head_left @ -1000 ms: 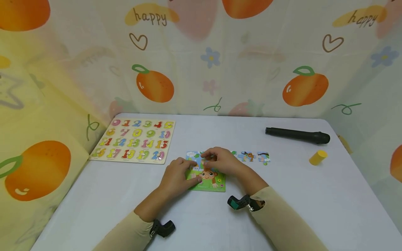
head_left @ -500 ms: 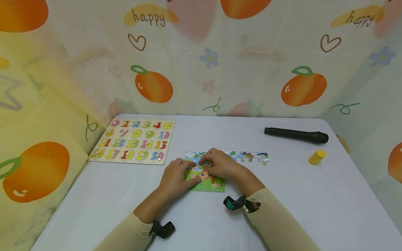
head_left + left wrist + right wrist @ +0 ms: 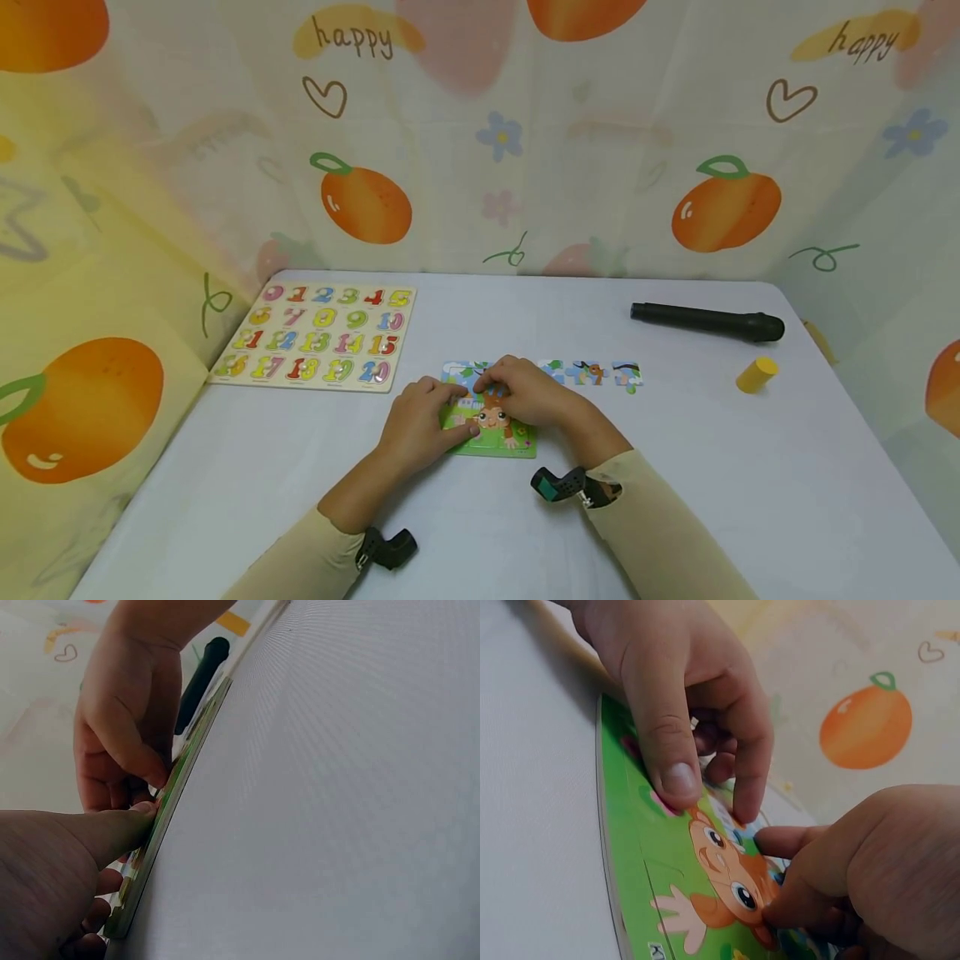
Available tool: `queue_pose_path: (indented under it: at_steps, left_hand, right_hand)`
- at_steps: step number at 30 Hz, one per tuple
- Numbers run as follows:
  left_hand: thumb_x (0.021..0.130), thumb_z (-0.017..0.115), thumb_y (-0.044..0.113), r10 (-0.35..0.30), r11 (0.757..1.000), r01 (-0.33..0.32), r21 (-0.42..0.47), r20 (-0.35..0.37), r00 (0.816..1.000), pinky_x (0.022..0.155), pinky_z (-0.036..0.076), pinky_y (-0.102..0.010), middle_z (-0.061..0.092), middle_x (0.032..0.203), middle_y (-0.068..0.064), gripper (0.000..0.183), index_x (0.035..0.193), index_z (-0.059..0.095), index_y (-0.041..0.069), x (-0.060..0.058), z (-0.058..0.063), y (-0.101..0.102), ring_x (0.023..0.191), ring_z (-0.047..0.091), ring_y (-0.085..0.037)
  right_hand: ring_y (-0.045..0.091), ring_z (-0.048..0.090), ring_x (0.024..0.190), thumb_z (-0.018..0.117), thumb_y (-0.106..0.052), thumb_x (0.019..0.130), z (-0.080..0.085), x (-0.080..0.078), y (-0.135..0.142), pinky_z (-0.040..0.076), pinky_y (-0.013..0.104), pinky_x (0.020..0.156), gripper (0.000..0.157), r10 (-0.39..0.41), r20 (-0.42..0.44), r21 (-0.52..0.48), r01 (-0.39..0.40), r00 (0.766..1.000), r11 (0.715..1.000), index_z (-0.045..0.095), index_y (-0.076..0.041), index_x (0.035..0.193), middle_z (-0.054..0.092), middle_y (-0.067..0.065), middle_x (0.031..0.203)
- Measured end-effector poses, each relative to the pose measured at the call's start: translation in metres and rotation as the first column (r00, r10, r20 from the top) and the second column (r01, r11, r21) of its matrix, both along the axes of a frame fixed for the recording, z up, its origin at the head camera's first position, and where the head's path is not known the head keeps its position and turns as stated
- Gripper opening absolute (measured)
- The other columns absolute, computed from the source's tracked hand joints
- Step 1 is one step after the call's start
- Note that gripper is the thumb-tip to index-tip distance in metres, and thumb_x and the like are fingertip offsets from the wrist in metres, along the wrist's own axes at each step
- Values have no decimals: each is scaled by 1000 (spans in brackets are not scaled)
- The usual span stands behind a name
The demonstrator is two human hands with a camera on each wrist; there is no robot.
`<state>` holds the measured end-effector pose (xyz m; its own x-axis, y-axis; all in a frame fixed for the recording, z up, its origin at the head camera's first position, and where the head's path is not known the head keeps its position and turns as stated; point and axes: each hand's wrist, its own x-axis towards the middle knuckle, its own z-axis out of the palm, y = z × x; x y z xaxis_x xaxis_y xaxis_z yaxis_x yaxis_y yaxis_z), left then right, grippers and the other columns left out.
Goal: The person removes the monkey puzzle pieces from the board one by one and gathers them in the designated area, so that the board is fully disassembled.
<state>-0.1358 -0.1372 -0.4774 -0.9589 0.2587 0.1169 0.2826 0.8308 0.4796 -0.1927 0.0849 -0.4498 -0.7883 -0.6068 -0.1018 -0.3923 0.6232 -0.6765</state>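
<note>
A square jigsaw puzzle (image 3: 487, 447) with a cartoon monkey on green grass lies in the middle of the white table. My left hand (image 3: 420, 425) rests on its left side, the thumb on the green part and the index finger straight near the upper left. From the right, my right hand (image 3: 528, 392) pinches a puzzle piece over the monkey's head with thumb and index finger; the fingers hide most of that piece. In the right wrist view the monkey's face (image 3: 731, 866) shows between both hands. Three loose puzzle pieces (image 3: 590, 373) lie in a row to the right.
At the back left lies a wooden number board (image 3: 403, 342) with coloured numerals from 0 to 20. A black microphone (image 3: 708, 322) and a yellow cylinder (image 3: 757, 375) are on the right. A fruit-print curtain (image 3: 585, 200) hangs behind the table.
The right hand has moved slightly left and down onto the puzzle, its thumb and index finger closing in over the monkey's head. The left hand has stayed in place.
</note>
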Motion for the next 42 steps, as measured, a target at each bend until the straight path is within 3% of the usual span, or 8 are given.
queue_pose_path:
  at_steps: [8,18,24,31,37,42]
  left_hand:
    - [83,91,47,3,1000,-3,-2,3,1000,83,45,-41,61,102,-1,55,126,76,16,0,0,0,94,55,-23]
    - [84,91,48,5,1000,-5,-8,-1,1000,80,44,-40,60,102,-1,55,126,76,15,-1,0,0,92,54,-22]
    - [84,90,48,3,1000,-3,-3,5,1000,81,44,-40,61,103,-1,55,127,76,16,0,0,0,93,55,-22]
    - [84,91,46,2,1000,-2,9,-1,1000,83,45,-41,62,105,-2,54,127,76,16,1,1,0,96,56,-24]
    - [84,91,47,3,1000,-3,2,-7,1000,85,46,-44,62,105,-2,54,127,76,17,1,2,1,97,57,-25]
    - [85,90,48,1,1000,-1,4,0,1000,86,46,-44,63,107,-2,55,127,76,17,1,1,1,98,57,-24]
  right_hand:
    - [23,55,108,59,16,84,-1,1,-4,46,42,98,48,-41,-3,6,41,999,999,76,-13,119,63,5,120]
    - [22,54,107,63,15,88,-1,0,-4,46,42,98,45,-50,36,-28,51,998,998,71,-15,120,64,2,118]
    - [21,55,102,68,7,93,1,0,-2,47,39,92,37,-15,63,-70,20,998,997,69,-14,123,65,1,112]
    - [16,55,83,64,-7,105,2,-1,0,46,33,77,20,-9,84,-104,18,996,994,68,-15,123,64,1,94]
    - [15,53,77,64,-7,105,0,-1,-2,44,33,75,18,-44,79,-86,50,996,995,67,-17,120,60,0,90]
    - [17,54,76,65,-8,106,3,-3,-4,45,32,71,19,-95,150,-85,108,984,991,66,-16,123,59,3,90]
